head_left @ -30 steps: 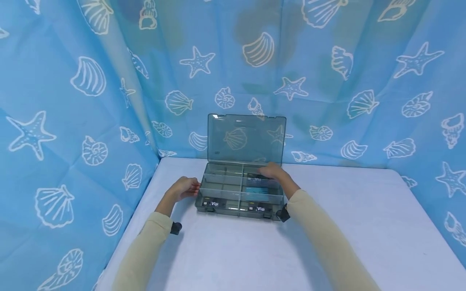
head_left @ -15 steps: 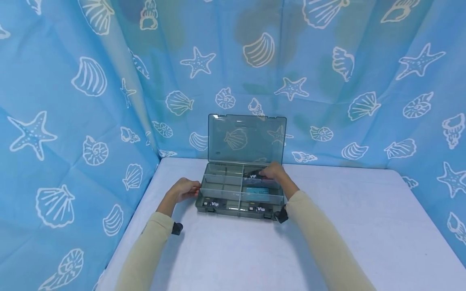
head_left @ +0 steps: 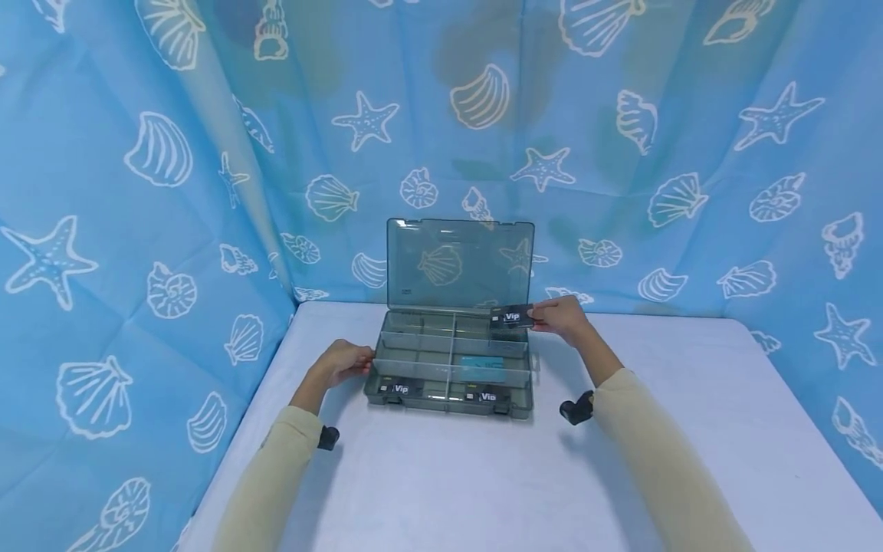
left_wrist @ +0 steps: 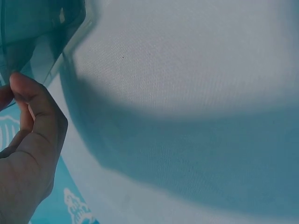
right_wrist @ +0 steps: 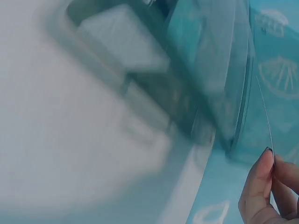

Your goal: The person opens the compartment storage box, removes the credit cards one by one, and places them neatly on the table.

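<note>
A smoky clear plastic compartment box (head_left: pixel 422 346) lies on the table with its lid (head_left: pixel 458 261) raised at the back. My right hand (head_left: pixel 560 316) pinches a black card (head_left: pixel 510 317) marked "Vip" by its right end, over the box's back right corner. The right wrist view shows that card (right_wrist: pixel 267 116) edge-on between thumb and fingers. At the box's left side, my left hand (head_left: pixel 340 362) holds the wall with bent fingers. A blue card (head_left: pixel 483 368) lies in the middle right compartment. Two more black cards, left (head_left: pixel 402 388) and right (head_left: pixel 487 395), lie in the front compartments.
The box stands near the back of a white-covered table (head_left: pixel 441 475). Behind and to the left hangs a blue curtain (head_left: pixel 414 138) with white shells and starfish, close behind the raised lid. A black wrist camera (head_left: pixel 576 408) hangs beneath the right sleeve.
My right hand has lifted the black card from the back right compartment, moving it up and to the right. My left hand stays at the box's left side.
</note>
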{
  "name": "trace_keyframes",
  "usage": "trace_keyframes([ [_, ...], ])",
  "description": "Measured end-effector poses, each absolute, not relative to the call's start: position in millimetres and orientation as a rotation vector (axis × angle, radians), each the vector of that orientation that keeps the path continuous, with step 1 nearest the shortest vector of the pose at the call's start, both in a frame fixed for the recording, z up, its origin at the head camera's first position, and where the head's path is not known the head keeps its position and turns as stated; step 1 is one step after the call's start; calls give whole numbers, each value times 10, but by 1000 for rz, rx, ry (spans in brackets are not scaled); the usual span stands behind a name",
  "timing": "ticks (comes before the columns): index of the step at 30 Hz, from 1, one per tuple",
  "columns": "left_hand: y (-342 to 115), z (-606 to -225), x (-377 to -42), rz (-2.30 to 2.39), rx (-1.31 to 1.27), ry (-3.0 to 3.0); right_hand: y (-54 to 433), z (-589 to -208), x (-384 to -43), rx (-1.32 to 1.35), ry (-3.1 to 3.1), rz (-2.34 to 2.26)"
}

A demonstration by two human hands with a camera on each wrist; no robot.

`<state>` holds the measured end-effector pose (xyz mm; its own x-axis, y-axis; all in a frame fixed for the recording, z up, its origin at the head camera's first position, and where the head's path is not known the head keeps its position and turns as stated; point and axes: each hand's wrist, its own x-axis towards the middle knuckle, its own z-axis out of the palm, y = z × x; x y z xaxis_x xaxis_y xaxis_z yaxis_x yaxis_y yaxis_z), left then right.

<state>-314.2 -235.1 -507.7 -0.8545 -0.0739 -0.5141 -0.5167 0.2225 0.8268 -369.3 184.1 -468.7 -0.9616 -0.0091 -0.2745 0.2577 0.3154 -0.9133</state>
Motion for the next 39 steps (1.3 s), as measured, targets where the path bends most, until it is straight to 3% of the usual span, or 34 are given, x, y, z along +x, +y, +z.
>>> trace_keyframes([
  [15, -2420, -5083, -3072, 1644, -540, 2154, 2614, -5060, -3596, 358, 2438, -1599],
  [24, -2368, -5063, -3064, 1634, -535, 2152, 2637, -5296, -3593, 458, 2649, -1290],
  [39, -2332, -5030, -3069, 1663, -481, 2150, 2521, -5330, -3561, 422, 2968, -977],
])
